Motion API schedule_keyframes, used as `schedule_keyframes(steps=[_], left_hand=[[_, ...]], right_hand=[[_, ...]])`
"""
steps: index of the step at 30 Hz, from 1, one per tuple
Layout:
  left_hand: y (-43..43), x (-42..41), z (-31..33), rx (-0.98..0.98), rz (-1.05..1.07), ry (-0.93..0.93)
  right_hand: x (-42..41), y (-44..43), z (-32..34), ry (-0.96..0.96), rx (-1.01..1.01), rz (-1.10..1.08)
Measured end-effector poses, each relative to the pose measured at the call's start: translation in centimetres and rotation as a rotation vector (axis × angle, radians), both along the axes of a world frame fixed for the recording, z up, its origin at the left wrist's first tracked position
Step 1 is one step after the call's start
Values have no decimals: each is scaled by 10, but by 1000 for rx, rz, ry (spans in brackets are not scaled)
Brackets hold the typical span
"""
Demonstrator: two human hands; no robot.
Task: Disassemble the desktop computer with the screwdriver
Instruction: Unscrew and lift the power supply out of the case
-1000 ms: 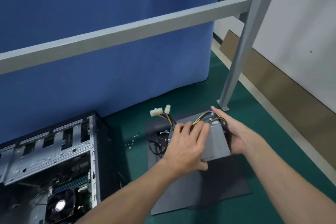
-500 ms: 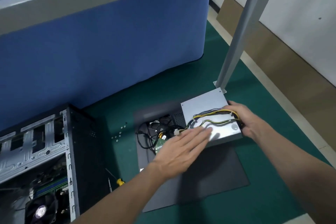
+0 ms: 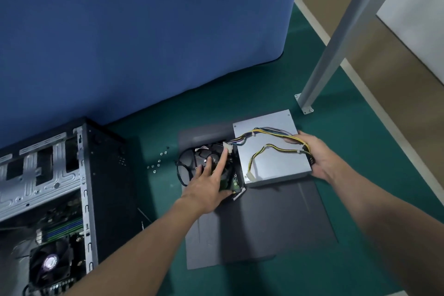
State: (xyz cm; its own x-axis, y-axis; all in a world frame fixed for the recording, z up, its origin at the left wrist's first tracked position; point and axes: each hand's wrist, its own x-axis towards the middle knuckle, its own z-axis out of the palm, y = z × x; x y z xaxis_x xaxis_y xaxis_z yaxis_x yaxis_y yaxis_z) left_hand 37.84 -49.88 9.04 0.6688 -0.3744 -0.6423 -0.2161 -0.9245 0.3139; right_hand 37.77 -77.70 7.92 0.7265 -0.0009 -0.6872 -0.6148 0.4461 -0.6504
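Head view: freed from the case (image 3: 103, 175), the power supply (image 3: 271, 149) now lay on the panel (image 3: 276, 218); right hand (image 3: 317, 161) gripped its end, left hand (image 3: 209, 185), fingers straight, had moved to the fan (image 3: 192, 163).

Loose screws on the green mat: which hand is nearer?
Left. The left hand lies just right of the screws, fingers straight over the removed parts; the right hand is farther right, holding the right end of the power supply.
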Motion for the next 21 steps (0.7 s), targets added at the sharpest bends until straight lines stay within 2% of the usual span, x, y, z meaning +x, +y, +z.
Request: schedule_keyframes(steps=[6,11,14,16,18,21], left_hand=[[3,2,0,-26,13,26],[8,-3,-2,-12,0,3],[14,-8,0,44,-66,-54],[20,-12,3,56,-87,-106],[26,-19,9,31,-94,-187],[43,-33,21,-26,-60,-361]], right_hand=[[-2,3,1,-46,-19,-32],[0,-3,6,0,-158,50],[-2,1,13,33,-283,28],[-5,7,15,33,-526,-41],[-9,16,18,-22,-920,-97],[-24,45,30,-255,-1452,-9]])
